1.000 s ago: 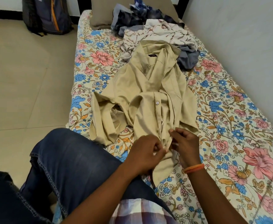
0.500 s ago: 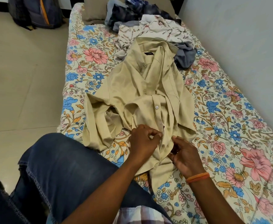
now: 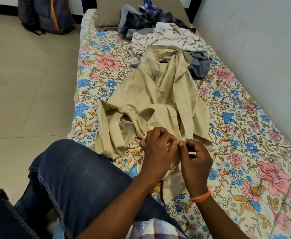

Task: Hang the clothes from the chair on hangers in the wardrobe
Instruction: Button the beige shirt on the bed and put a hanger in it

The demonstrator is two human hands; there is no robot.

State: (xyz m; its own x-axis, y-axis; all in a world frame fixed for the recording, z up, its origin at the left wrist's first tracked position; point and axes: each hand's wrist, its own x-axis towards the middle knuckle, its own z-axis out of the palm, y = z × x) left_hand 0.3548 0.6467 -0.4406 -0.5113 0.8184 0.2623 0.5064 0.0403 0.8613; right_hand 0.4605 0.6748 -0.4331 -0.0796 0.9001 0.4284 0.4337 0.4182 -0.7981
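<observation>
**A:** Where's the shirt you're working on?

**B:** The beige shirt (image 3: 151,99) lies spread on the bed (image 3: 244,135), collar away from you and hem toward you, its lower front right under your hands. Laid flat like that, the placket stays lined up while you work along it.

**A:** And what are the hands doing?

**B:** Your left hand (image 3: 156,152) has its fingers curled and pinches the shirt's front edge. Your right hand (image 3: 195,161), the one with the orange band (image 3: 200,197) at the wrist, is curled too, its fingertips meeting the left's at the same spot on the cloth. Both grips are small pinches, not fistfuls. I judge you're handling a button near the hem; the button itself is hidden between your fingers, so I can't tell whether you're fastening or undoing it. One white button (image 3: 172,115) shows just beyond your hands, up the placket.

**A:** What else is there?

**B:** A pile of clothes (image 3: 160,33) sits well beyond your hands, past the collar, near a pillow (image 3: 105,12). A backpack (image 3: 44,14) stands on the floor, far off to the left of your left hand. No hanger or wardrobe is in view, so the hanging isn't done yet.
</observation>
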